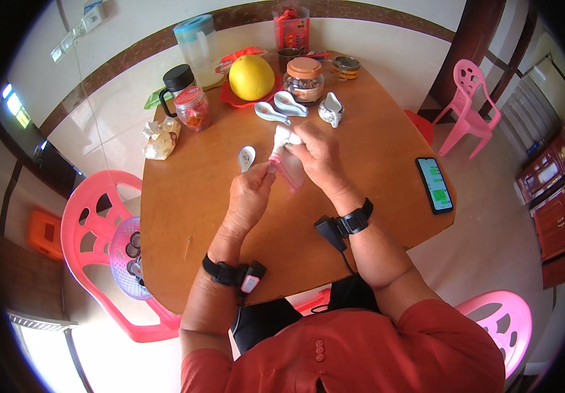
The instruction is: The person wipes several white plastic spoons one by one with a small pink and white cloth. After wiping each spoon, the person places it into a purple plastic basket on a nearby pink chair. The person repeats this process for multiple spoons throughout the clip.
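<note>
My left hand (250, 194) pinches the pink border of a small white cloth (289, 164) above the wooden table. The cloth's bunched white upper part is gripped by my right hand (319, 150); whether something lies inside the folds is hidden. Just beyond the left fingers is a white ceramic soup spoon (246, 156) with a printed motif in its bowl. Its handle runs towards the left hand, and I cannot tell if the fingers touch it. Farther off lie two groups of similar spoons, one (270, 112) beside a stack (289, 103). A patterned ceramic creamer (331, 110) stands to their right.
Behind the spoons are a yellow pomelo (252, 77) on a red plate (228, 96), a lidded jar (304, 81) and a plastic pitcher (196, 46). A travel mug (178, 78), a red-lidded jar (193, 109) and a crumpled bag (162, 138) stand left. A smartphone (433, 185) lies right.
</note>
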A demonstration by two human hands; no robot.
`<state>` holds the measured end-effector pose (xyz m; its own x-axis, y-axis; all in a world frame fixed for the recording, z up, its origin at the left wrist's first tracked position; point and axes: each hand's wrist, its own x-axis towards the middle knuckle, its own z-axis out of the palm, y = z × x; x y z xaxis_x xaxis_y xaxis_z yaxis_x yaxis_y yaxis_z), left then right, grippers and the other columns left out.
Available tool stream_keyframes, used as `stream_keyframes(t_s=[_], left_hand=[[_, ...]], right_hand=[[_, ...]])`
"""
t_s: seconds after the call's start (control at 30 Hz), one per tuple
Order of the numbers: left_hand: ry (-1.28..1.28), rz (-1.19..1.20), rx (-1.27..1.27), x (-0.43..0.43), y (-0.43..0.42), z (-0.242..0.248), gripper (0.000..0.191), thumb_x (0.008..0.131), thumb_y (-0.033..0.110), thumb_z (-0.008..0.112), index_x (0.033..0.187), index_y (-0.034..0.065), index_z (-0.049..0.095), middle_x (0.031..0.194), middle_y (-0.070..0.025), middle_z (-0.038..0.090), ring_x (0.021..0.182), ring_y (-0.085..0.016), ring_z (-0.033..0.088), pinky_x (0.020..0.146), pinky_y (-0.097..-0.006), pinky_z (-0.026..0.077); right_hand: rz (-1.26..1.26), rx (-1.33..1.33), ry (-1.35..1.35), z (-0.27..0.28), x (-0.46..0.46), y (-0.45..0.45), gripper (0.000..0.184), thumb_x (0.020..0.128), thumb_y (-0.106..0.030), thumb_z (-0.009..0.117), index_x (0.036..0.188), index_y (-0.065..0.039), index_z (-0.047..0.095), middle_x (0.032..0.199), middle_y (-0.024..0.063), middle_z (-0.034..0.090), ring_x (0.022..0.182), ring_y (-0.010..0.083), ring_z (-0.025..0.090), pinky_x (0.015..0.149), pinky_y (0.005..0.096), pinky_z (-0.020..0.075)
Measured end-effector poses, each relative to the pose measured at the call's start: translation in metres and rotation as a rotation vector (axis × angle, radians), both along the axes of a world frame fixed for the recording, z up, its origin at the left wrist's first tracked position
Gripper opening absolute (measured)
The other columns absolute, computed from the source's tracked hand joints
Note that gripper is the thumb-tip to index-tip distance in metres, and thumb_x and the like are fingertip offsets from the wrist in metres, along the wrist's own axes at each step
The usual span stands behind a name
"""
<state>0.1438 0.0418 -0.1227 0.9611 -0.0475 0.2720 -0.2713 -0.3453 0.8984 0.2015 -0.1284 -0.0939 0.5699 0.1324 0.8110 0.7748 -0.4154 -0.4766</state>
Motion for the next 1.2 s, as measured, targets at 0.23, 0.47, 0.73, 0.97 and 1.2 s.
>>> stream_keyframes(t_s=[0.23,0.47,0.73,0.97,1.2], left_hand=[[-0.206,0.012,0.24,0.002,0.011,0.0,0.017,0.09,0.007,0.062,0.106,0.0025,0.068,0.066,-0.0027,0.05,0.063,-0.009,0.048,0.06,-0.0278,0.043],[-0.013,0.023,-0.101,0.005,0.006,0.0,0.017,0.093,0.009,0.061,0.107,0.003,0.068,0.066,-0.0012,0.055,0.058,-0.011,0.051,0.055,-0.0271,0.041],[0.197,0.02,-0.642,-0.01,-0.025,0.002,0.018,0.097,0.009,0.057,0.107,-0.001,0.067,0.068,0.0049,0.053,0.052,-0.001,0.039,0.045,-0.0172,0.028],[0.092,0.098,-0.623,-0.001,-0.009,0.0,0.017,0.1,0.01,0.052,0.098,0.0017,0.066,0.069,0.0032,0.058,0.054,-0.003,0.046,0.047,-0.0192,0.036],[0.216,-0.078,-0.528,-0.017,-0.04,-0.006,0.015,0.098,0.009,0.053,0.099,0.0013,0.066,0.067,-0.004,0.063,0.044,-0.006,0.047,0.039,-0.0203,0.033]], right_hand=[[0.141,-0.393,-0.225,0.013,-0.01,0.0,0.02,0.067,-0.003,0.075,0.082,-0.01,0.063,0.076,0.0022,0.06,0.075,0.0271,0.06,0.069,0.0379,0.0467],[-0.022,-0.124,0.213,0.001,-0.008,0.002,0.016,0.078,-0.015,0.07,0.09,-0.008,0.062,0.083,0.0102,0.067,0.076,0.0343,0.065,0.064,0.0439,0.0512],[-0.061,0.409,0.593,-0.018,-0.008,0.031,0.03,0.093,-0.031,0.062,0.092,-0.001,0.058,0.075,0.0177,0.067,0.068,0.0324,0.066,0.062,0.0421,0.0505],[0.344,0.308,0.652,-0.023,-0.021,0.041,0.025,0.095,-0.017,0.06,0.113,0.001,0.057,0.093,0.0078,0.063,0.083,0.0127,0.06,0.07,0.0288,0.0506],[0.419,0.646,0.581,-0.008,-0.013,0.025,0.02,0.089,-0.004,0.064,0.107,0.003,0.063,0.098,0.0078,0.067,0.092,0.0142,0.066,0.08,0.0299,0.0534]])
